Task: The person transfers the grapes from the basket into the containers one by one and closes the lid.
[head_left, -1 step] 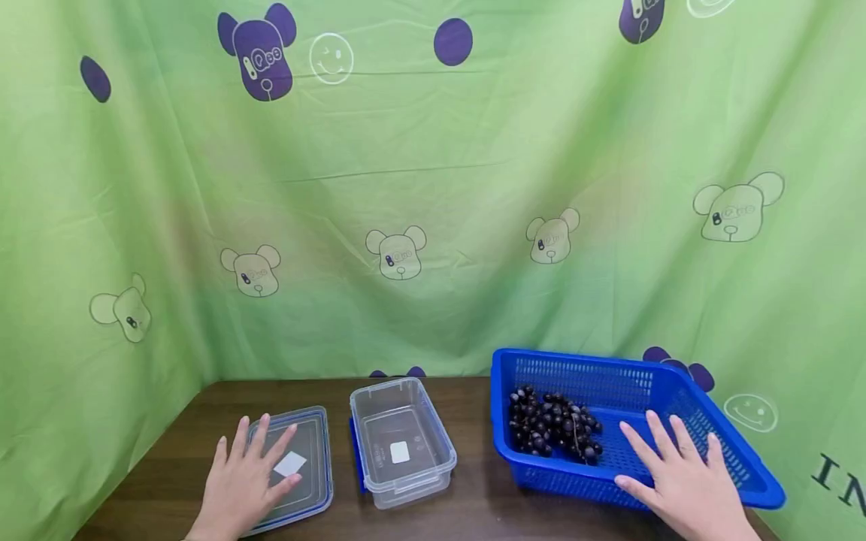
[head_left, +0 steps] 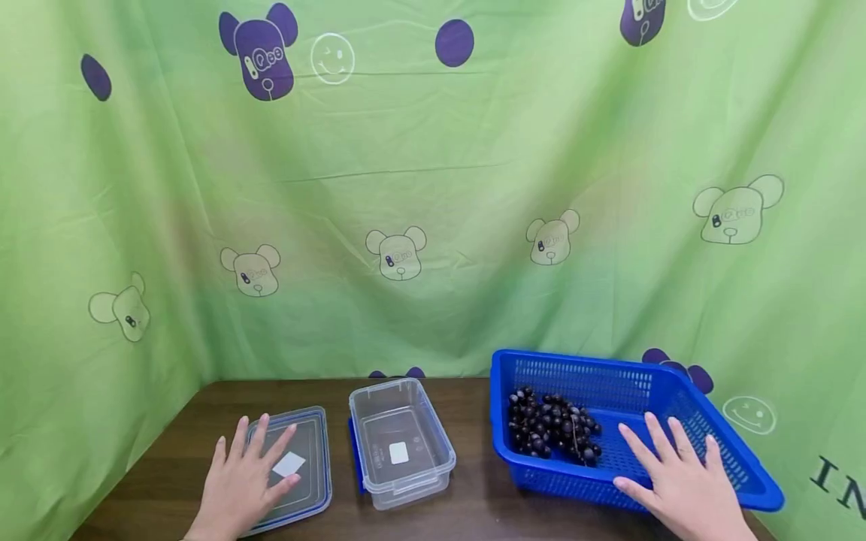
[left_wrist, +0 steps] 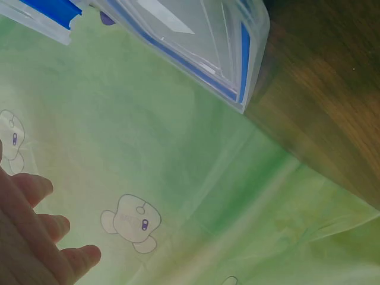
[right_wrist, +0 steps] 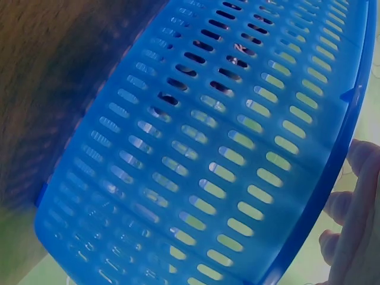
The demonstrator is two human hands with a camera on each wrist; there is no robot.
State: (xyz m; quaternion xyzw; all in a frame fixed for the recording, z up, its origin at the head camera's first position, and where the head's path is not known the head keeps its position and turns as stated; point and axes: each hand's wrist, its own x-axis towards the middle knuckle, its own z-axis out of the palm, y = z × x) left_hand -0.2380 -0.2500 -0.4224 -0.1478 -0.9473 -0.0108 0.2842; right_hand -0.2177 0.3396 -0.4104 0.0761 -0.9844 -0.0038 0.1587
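My left hand point(head_left: 237, 481) is spread with straight fingers over the near-left part of a clear, blue-edged lid point(head_left: 307, 481) bearing a white label. Contact between them cannot be told. To the right of the lid stands a clear plastic food container point(head_left: 413, 492), with a blue clip flap along its left side. My right hand point(head_left: 690, 481), fingers fanned out, is above the near rim of a blue plastic basket point(head_left: 561, 477); its wrist view shows the fingers point(right_wrist: 338, 208) beside that rim. Dark grapes point(head_left: 555, 424) lie in the basket's left part. Both hands hold nothing.
All of these stand on a dark brown wooden table point(head_left: 473, 518). A green cloth point(head_left: 460, 300) printed with bear heads hangs behind the table and down both sides. The basket reaches the table's right side, close to the cloth.
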